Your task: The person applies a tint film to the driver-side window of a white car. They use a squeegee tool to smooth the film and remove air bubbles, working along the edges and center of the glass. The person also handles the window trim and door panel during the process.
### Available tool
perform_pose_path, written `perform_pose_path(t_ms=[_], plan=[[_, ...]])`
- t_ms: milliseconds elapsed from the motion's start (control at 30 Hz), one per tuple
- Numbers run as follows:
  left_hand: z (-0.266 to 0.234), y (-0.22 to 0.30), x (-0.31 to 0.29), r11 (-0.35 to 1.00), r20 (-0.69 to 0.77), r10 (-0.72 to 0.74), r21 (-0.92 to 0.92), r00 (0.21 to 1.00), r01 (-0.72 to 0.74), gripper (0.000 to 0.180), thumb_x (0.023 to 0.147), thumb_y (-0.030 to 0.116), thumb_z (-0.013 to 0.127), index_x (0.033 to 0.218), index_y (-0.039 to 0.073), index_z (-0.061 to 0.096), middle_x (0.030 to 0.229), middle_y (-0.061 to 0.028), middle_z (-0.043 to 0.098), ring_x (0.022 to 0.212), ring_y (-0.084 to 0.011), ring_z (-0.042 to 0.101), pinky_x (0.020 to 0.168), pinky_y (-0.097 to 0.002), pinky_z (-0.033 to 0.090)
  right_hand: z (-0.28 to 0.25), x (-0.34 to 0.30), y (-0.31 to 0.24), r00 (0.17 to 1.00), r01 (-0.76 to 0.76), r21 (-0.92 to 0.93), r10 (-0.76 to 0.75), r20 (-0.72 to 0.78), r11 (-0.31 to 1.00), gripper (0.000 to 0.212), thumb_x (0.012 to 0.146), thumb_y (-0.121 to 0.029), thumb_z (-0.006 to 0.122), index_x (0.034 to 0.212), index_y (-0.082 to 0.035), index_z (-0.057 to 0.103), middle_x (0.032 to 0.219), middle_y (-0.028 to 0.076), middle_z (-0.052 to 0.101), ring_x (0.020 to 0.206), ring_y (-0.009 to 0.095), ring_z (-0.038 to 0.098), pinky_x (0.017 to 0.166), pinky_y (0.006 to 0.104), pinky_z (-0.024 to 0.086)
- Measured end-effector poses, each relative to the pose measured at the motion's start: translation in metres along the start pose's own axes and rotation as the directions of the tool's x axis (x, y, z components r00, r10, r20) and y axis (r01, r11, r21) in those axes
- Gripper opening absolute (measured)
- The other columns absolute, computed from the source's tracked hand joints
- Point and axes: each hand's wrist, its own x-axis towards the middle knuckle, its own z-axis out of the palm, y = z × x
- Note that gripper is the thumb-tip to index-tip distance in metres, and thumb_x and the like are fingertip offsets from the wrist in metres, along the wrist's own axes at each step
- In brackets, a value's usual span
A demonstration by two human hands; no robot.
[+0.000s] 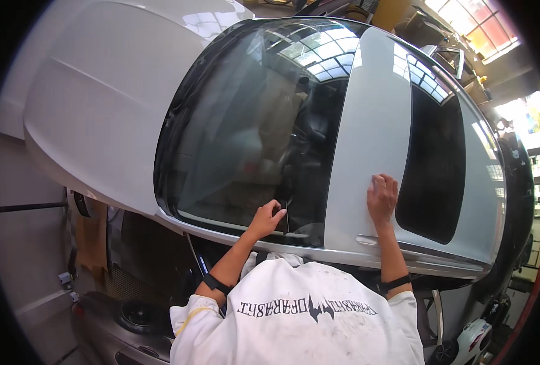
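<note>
A white car fills the view, and I lean over its side. My left hand is over the lower edge of the windshield, its fingers bent and drawn together. A thin dark upright edge shows beside those fingertips; whether they hold it I cannot tell. On the white roof panel, between the windshield and the dark sunroof glass, rests my right hand with its fingers curled in. What lies under these fingers, if anything, is hidden.
The car's hood stretches away on the left. A dark car part with a round opening sits at the lower left, close to the car's side. Shelves and cluttered parts stand beyond the far side. At the lower right is a white toy-like vehicle.
</note>
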Motion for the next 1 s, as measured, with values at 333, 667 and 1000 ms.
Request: perform_pose_path(t_ms=[333,667,1000], plan=[[0.049,-0.022,-0.035,0.852,-0.289,-0.176,-0.523,0.941,-0.001,0.017,0.098,0.017,0.062,0.096,0.0,0.058,0.08,-0.0014,0.064,0.072,-0.0055,0.058,0.065,-0.0241,0.048,0.004,0.012,0.01,0.962,0.164,0.19,-0.199,0.186,0.968,0.029,0.082,-0.005,0.067,0.11,-0.006,0.06,0.121,0.011,0.054,0.118,0.03,0.047,0.098,0.0417,0.038],[0.114,-0.028,-0.139,0.75,-0.518,-0.455,-0.662,0.724,-0.003,0.013,0.098,0.019,0.062,0.098,0.006,0.059,0.077,0.0052,0.055,0.07,-0.0032,0.052,0.067,-0.0204,0.044,0.012,-0.001,0.028,0.877,0.361,0.254,-0.419,0.234,0.897,0.032,0.084,-0.011,0.07,0.115,-0.012,0.06,0.134,0.006,0.051,0.128,0.028,0.043,0.105,0.0428,0.036],[0.185,-0.039,-0.224,0.561,-0.545,-0.688,-0.819,0.479,-0.125,0.01,0.096,0.02,0.063,0.096,0.011,0.058,0.08,0.0059,0.057,0.075,-0.0044,0.055,0.069,-0.0233,0.045,0.009,0.003,0.035,0.869,0.374,0.305,-0.446,0.213,0.876,0.026,0.088,-0.017,0.068,0.113,-0.017,0.063,0.134,0.006,0.055,0.128,0.029,0.044,0.105,0.0445,0.035]])
